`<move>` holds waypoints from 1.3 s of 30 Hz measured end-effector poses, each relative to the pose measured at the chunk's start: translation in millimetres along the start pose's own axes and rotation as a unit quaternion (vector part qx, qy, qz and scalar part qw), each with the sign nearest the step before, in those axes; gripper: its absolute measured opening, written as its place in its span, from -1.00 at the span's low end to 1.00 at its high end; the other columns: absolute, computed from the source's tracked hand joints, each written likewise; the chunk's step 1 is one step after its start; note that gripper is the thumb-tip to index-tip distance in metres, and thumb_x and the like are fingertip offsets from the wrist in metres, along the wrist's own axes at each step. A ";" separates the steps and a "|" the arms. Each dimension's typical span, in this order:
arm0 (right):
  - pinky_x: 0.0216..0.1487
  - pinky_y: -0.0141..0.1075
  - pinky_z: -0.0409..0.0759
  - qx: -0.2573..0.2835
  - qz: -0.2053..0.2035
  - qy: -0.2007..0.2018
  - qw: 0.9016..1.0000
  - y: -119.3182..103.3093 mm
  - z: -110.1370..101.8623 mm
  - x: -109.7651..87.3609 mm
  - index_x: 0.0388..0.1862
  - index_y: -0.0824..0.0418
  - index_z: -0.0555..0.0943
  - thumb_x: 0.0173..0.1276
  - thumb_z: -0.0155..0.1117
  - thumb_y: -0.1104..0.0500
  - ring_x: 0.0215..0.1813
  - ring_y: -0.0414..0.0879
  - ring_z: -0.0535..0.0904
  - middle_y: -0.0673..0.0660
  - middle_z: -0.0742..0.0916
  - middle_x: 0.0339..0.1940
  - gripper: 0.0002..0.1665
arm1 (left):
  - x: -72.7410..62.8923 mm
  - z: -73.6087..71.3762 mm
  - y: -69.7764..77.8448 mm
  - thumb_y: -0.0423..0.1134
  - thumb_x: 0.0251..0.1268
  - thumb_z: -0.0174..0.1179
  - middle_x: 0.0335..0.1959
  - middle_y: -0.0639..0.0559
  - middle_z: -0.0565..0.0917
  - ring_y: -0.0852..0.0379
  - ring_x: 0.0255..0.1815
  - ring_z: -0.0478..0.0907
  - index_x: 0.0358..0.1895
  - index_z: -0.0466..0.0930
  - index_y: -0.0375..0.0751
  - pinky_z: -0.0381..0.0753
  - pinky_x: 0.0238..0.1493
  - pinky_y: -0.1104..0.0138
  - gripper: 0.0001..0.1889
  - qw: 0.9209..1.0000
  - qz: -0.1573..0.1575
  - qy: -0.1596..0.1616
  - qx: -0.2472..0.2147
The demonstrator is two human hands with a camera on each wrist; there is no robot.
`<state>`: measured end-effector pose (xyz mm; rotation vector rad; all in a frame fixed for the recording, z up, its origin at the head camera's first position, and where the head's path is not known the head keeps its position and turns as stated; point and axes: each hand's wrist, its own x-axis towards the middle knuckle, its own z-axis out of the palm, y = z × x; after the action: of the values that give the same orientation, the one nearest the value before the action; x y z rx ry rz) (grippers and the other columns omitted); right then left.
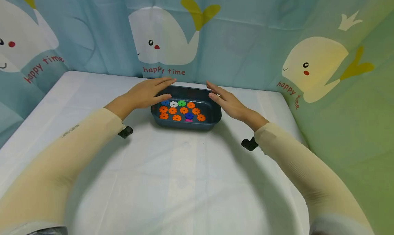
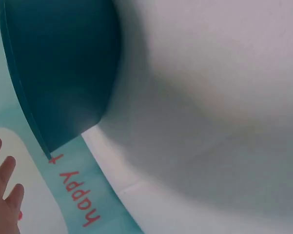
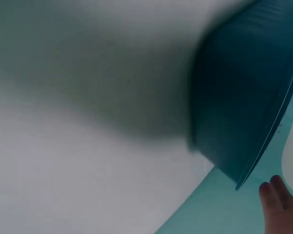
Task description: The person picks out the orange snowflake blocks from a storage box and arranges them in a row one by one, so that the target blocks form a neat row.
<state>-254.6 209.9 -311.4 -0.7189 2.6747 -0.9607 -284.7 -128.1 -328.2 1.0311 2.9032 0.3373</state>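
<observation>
A dark blue-grey plastic tub (image 1: 187, 125) stands near the back of the table, its side wall (image 2: 63, 63) filling part of the left wrist view. Inside it lie several flower-shaped plastic discs: mostly orange discs (image 1: 183, 110), plus a green disc (image 1: 182, 103), a white disc (image 1: 173, 104), blue ones and a bit of pink. My left hand (image 1: 149, 93) hovers over the tub's left end, fingers extended. Across from it, my right hand (image 1: 229, 103) is at the right end with its fingers extended too. Neither holds anything; whether either touches the rim, I cannot tell.
A white cloth covers the table (image 1: 184, 180). Behind it hangs a light blue curtain (image 1: 246, 50) with whale prints, which continues along the right side. Small black fittings (image 1: 125, 132) show under both wrists.
</observation>
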 end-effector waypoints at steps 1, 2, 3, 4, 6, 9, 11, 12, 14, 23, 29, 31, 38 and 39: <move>0.53 0.15 0.03 0.010 0.004 0.001 1.000 -0.7 0.9 -1.0 0.62 -0.20 -0.07 0.55 -0.25 -0.35 0.58 0.06 0.12 -0.05 0.18 0.60 -0.24 | -1.9 1.2 -0.6 0.35 0.47 -0.24 0.62 0.04 -0.03 -0.14 0.58 0.00 0.60 -0.19 0.25 0.02 0.51 -0.14 -0.26 1.000 -0.008 0.003 -0.007; 0.54 0.15 0.02 0.017 0.005 0.004 1.000 -1.3 1.8 -1.7 0.62 -0.19 -0.06 0.56 -0.25 -0.32 0.58 0.06 0.12 -0.04 0.19 0.60 -0.25 | -3.9 2.4 -1.3 0.35 0.48 -0.25 0.62 0.03 -0.02 -0.16 0.58 0.01 0.60 -0.19 0.25 0.03 0.50 -0.15 -0.26 1.000 -0.017 0.006 -0.013; 0.54 0.15 0.01 0.021 0.007 0.007 1.000 -1.9 2.8 -2.3 0.62 -0.18 -0.04 0.57 -0.26 -0.30 0.58 0.05 0.12 -0.04 0.21 0.60 -0.27 | -5.7 3.5 -2.2 0.34 0.48 -0.26 0.61 0.00 -0.02 -0.17 0.58 0.01 0.60 -0.20 0.25 0.05 0.49 -0.17 -0.26 0.999 -0.027 0.009 -0.018; 0.55 0.13 0.00 0.025 0.009 0.011 1.000 -2.3 3.7 -3.0 0.62 -0.17 -0.02 0.58 -0.26 -0.29 0.58 0.03 0.11 -0.04 0.22 0.59 -0.28 | -7.5 4.7 -2.9 0.35 0.48 -0.28 0.61 -0.01 -0.02 -0.17 0.57 0.01 0.60 -0.21 0.26 0.07 0.48 -0.19 -0.27 0.999 -0.038 0.014 -0.023; 0.56 0.11 -0.02 0.033 0.016 0.017 0.999 -2.6 5.6 -4.0 0.62 -0.16 0.00 0.58 -0.27 -0.29 0.59 0.01 0.09 -0.05 0.24 0.58 -0.29 | -10.9 6.8 -5.0 0.38 0.47 -0.34 0.61 -0.02 -0.03 -0.18 0.58 -0.01 0.60 -0.24 0.28 0.09 0.45 -0.22 -0.26 0.997 -0.060 0.021 -0.032; 0.56 0.04 0.05 0.057 0.026 0.021 0.998 -2.2 9.0 -5.3 0.61 -0.13 0.04 0.59 -0.28 -0.29 0.57 -0.01 0.15 -0.04 0.26 0.58 -0.29 | -14.3 9.7 -8.3 0.40 0.46 -0.41 0.61 -0.05 -0.04 -0.19 0.58 -0.03 0.60 -0.27 0.28 0.09 0.42 -0.27 -0.26 0.995 -0.085 0.032 -0.047; 0.55 0.00 0.12 0.074 0.033 0.023 0.996 -1.8 11.2 -6.7 0.61 -0.10 0.05 0.59 -0.29 -0.29 0.55 0.00 0.20 -0.02 0.26 0.58 -0.29 | -15.7 12.3 -10.2 0.41 0.45 -0.43 0.61 -0.05 -0.04 -0.18 0.59 -0.04 0.60 -0.26 0.27 0.09 0.42 -0.28 -0.25 0.993 -0.095 0.039 -0.060; 0.53 -0.02 0.16 0.084 0.035 0.023 0.996 -1.7 12.2 -7.5 0.62 -0.08 0.05 0.60 -0.29 -0.28 0.53 0.01 0.23 0.01 0.26 0.58 -0.29 | -16.1 13.6 -10.8 0.41 0.45 -0.43 0.61 -0.05 -0.03 -0.18 0.59 -0.04 0.61 -0.25 0.25 0.09 0.42 -0.28 -0.25 0.992 -0.098 0.043 -0.067; 0.52 -0.03 0.19 0.096 0.036 0.021 0.994 -0.5 13.8 -8.2 0.62 -0.03 0.03 0.61 -0.31 -0.25 0.52 0.05 0.25 0.07 0.24 0.58 -0.29 | -17.1 16.6 -11.5 0.41 0.45 -0.44 0.61 -0.05 -0.02 -0.17 0.59 -0.05 0.61 -0.23 0.24 0.08 0.42 -0.28 -0.25 0.990 -0.104 0.051 -0.079; 0.49 0.06 0.22 0.144 0.028 0.017 0.989 -0.7 16.8 -8.3 0.60 0.18 0.04 0.67 -0.32 -0.09 0.50 0.22 0.24 0.27 0.23 0.56 -0.33 | -22.6 29.9 -9.0 0.26 0.54 -0.28 0.57 -0.10 0.10 -0.19 0.56 0.04 0.60 -0.10 0.15 0.05 0.46 -0.23 -0.32 0.971 -0.140 0.097 -0.169; 0.48 0.07 0.23 0.151 0.031 -0.015 0.988 0.4 16.9 -6.2 0.60 0.21 0.05 0.65 -0.26 -0.13 0.48 0.23 0.28 0.27 0.26 0.55 -0.29 | -25.5 38.9 -8.0 0.10 0.59 -0.15 0.46 -0.15 0.29 -0.15 0.40 0.29 0.58 0.04 -0.03 0.31 0.37 -0.08 -0.37 0.950 -0.140 0.143 -0.240; 0.48 0.07 0.23 0.147 0.033 -0.028 0.988 -0.3 16.2 -5.4 0.60 0.22 0.03 0.65 -0.25 -0.12 0.48 0.23 0.27 0.28 0.25 0.56 -0.28 | -27.0 40.2 -7.4 0.07 0.59 -0.13 0.44 -0.16 0.32 -0.14 0.39 0.30 0.57 0.07 -0.06 0.31 0.37 -0.08 -0.38 0.943 -0.148 0.153 -0.257; 0.48 0.04 0.25 0.132 0.046 -0.051 0.989 -3.7 14.9 1.2 0.59 0.29 0.04 0.65 -0.26 -0.08 0.48 0.23 0.27 0.33 0.25 0.54 -0.29 | -32.2 42.0 -4.2 -0.02 0.60 -0.10 0.39 -0.20 0.35 -0.19 0.34 0.37 0.55 0.14 -0.09 0.49 0.24 -0.01 -0.44 0.917 -0.179 0.162 -0.319; 0.48 0.04 0.25 0.131 0.051 -0.055 0.989 -3.9 14.6 2.1 0.59 0.28 0.04 0.65 -0.26 -0.09 0.48 0.22 0.28 0.33 0.25 0.54 -0.29 | -32.8 42.3 -3.7 -0.03 0.60 -0.10 0.38 -0.21 0.35 -0.19 0.33 0.39 0.55 0.14 -0.09 0.52 0.21 0.01 -0.44 0.913 -0.183 0.159 -0.329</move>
<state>-249.8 198.3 -320.2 -0.5566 2.4039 -1.1789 -256.8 -143.5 -371.3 0.3403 2.7762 1.4343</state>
